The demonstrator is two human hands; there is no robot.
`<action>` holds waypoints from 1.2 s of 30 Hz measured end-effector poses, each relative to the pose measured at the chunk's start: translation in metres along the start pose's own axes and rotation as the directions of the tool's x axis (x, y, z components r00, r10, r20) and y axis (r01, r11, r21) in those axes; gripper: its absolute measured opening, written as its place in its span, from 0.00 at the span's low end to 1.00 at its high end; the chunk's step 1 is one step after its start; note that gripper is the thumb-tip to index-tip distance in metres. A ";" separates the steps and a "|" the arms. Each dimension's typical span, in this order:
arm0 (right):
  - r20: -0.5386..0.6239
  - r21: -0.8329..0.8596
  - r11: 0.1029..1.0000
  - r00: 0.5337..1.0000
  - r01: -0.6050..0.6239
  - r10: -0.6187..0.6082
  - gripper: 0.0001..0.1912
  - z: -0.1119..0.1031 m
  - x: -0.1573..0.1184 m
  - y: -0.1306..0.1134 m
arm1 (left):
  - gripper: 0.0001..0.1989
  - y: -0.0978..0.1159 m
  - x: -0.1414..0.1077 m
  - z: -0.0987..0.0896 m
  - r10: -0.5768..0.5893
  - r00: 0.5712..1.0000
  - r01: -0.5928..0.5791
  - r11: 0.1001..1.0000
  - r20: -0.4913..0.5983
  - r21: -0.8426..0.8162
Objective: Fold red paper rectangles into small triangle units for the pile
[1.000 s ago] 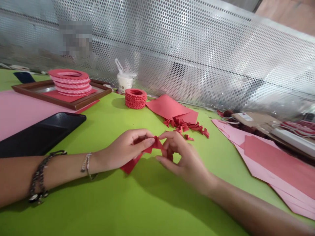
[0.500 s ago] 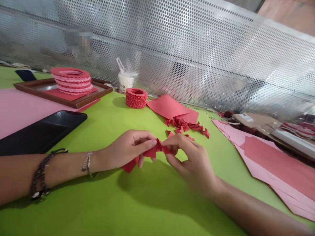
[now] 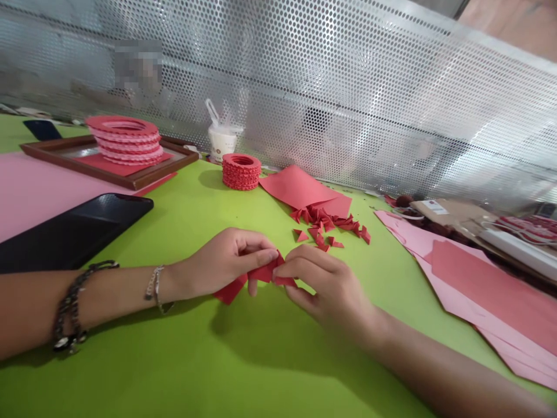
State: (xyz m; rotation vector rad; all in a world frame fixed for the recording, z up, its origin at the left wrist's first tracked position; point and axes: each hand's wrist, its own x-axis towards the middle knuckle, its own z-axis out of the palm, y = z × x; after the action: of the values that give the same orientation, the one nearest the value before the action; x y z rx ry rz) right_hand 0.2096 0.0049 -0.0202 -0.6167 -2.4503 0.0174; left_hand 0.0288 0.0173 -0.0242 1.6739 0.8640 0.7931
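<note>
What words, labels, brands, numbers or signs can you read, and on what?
None can be read.
White cup: small printed marks, too small to read.
White label on the brown cardboard: too small and blurred to read.

A green table (image 3: 183, 360) spread under the fingers (image 3: 263, 256) and to both sides, brightest just beyond them and deeper on the near side, where a soft shadow (image 3: 235, 319) fell. Past the fingers, along the table's far edge, rose a silvery screen (image 3: 270, 64) full of round holes. A dark seam (image 3: 335, 108) ran across it, sloping down from far left of the fingers to far right. Light caught the screen in white streaks above the fingers and washed it out to their right. Through the holes a dark patch (image 3: 317, 119) showed, too blurred to name. High to the fingers' right, above the screen's top edge, was a pinkish-tan surface (image 3: 517, 23).
</note>
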 end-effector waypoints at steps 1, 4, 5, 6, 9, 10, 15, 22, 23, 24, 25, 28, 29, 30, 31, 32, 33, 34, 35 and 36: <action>0.019 0.004 1.000 1.000 -0.003 0.003 0.06 0.000 0.000 0.000 | 0.08 0.000 0.000 0.000 0.003 1.000 -0.003 1.000 -0.001 -0.002; 0.072 0.070 0.997 0.997 -0.042 0.037 0.06 -0.003 0.001 -0.002 | 0.07 -0.002 0.000 0.000 0.023 1.000 -0.023 0.999 0.006 -0.026; 0.087 0.110 0.992 0.995 -0.064 0.055 0.06 -0.004 0.002 -0.003 | 0.07 -0.003 0.000 0.000 0.031 0.999 -0.030 0.999 0.010 -0.032; 0.096 0.157 0.984 0.993 -0.084 0.070 0.06 -0.004 0.003 -0.004 | 0.07 -0.003 0.000 -0.001 0.038 0.999 -0.038 0.999 0.011 -0.033; 0.098 0.308 0.933 0.982 -0.184 0.161 0.06 -0.004 0.004 -0.006 | 0.07 -0.001 -0.001 -0.001 0.039 0.999 -0.039 0.999 0.006 -0.010; 0.102 0.369 0.900 0.973 -0.232 0.209 0.07 -0.003 0.004 -0.006 | 0.07 0.000 -0.001 -0.001 0.029 1.000 -0.029 1.000 0.008 -0.001; 0.250 0.659 0.604 0.887 -0.449 0.387 0.09 0.003 0.005 -0.003 | 0.09 0.010 -0.005 0.003 -0.002 1.000 0.002 1.000 0.003 0.026; 0.411 0.753 0.369 0.827 -0.545 0.384 0.10 0.005 0.005 0.002 | 0.09 0.007 -0.005 0.003 0.008 1.000 -0.008 0.998 0.005 0.069; 0.417 0.751 0.361 0.821 -0.553 0.389 0.11 0.005 0.005 0.002 | 0.09 0.007 -0.004 0.002 0.012 1.000 -0.013 0.998 0.016 0.066; 0.424 0.748 0.356 0.816 -0.560 0.393 0.11 0.005 0.006 0.003 | 0.09 0.006 -0.004 0.002 0.014 1.000 -0.015 0.998 0.024 0.060; 0.431 0.745 0.353 0.812 -0.566 0.393 0.11 0.004 0.006 0.003 | 0.09 0.006 -0.004 0.002 0.013 0.999 -0.014 0.998 0.031 0.055; 0.447 0.731 0.358 0.804 -0.581 0.394 0.11 0.004 0.007 0.003 | 0.09 0.007 -0.005 0.003 -0.004 0.999 0.002 0.999 0.036 0.041; 0.446 0.725 0.364 0.802 -0.584 0.397 0.11 0.004 0.007 0.003 | 0.09 0.006 -0.005 0.003 -0.010 0.999 0.008 0.999 0.034 0.035; 0.446 0.718 0.374 0.800 -0.587 0.402 0.10 0.003 0.007 0.003 | 0.09 0.006 -0.005 0.003 -0.015 0.999 0.014 0.999 0.038 0.032; 0.443 0.709 0.383 0.797 -0.592 0.410 0.10 0.003 0.007 0.002 | 0.09 0.006 -0.004 0.004 -0.019 0.999 0.018 0.999 0.041 0.032; 0.442 0.702 0.390 0.794 -0.596 0.417 0.10 0.003 0.007 0.002 | 0.08 0.005 -0.004 0.004 -0.021 0.999 0.019 0.999 0.043 0.036; 0.440 0.696 0.397 0.792 -0.598 0.423 0.10 0.003 0.007 0.001 | 0.08 0.004 -0.004 0.004 -0.021 0.999 0.019 0.999 0.044 0.045; 0.438 0.692 0.402 0.792 -0.599 0.425 0.10 0.003 0.007 0.001 | 0.09 0.004 -0.004 0.004 -0.022 0.999 0.020 0.998 0.041 0.060; 0.437 0.687 0.409 0.792 -0.600 0.427 0.09 0.003 0.007 0.000 | 0.09 0.003 -0.004 0.004 -0.025 0.999 0.022 0.997 0.035 0.078; 0.435 0.681 0.420 0.793 -0.600 0.427 0.09 0.003 0.006 0.000 | 0.10 0.003 -0.004 0.004 -0.029 0.999 0.027 0.995 0.028 0.099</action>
State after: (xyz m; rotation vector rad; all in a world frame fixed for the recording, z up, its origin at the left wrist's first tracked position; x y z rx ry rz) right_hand 0.2031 0.0079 -0.0193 -0.9291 -1.9702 1.4338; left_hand 0.0301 0.0117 -0.0229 1.7515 0.9170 0.7154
